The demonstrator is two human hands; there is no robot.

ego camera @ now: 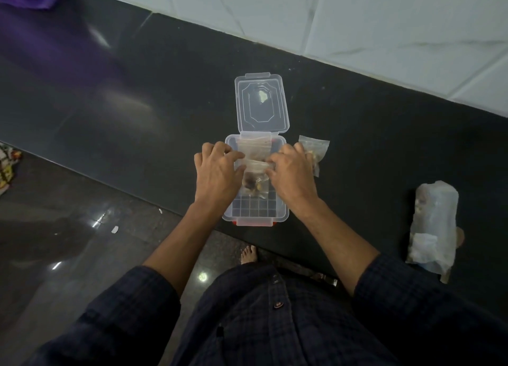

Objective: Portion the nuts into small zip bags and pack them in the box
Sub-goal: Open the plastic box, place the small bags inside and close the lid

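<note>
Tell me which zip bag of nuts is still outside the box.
The zip bag lying on the dark counter just right of the box, partly behind the right hand. The other bags sit over the box.

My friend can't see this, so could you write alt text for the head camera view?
Both hands, left hand and right hand, pinch a small zip bag of nuts over an open clear box on a dark counter. Another filled bag lies right of the box.

This is looking like a home kitchen. A shiny black stone counter [137, 96] is running along a white tiled wall [357, 16], and a bare foot [248, 254] is standing on the floor [68, 242].
</note>
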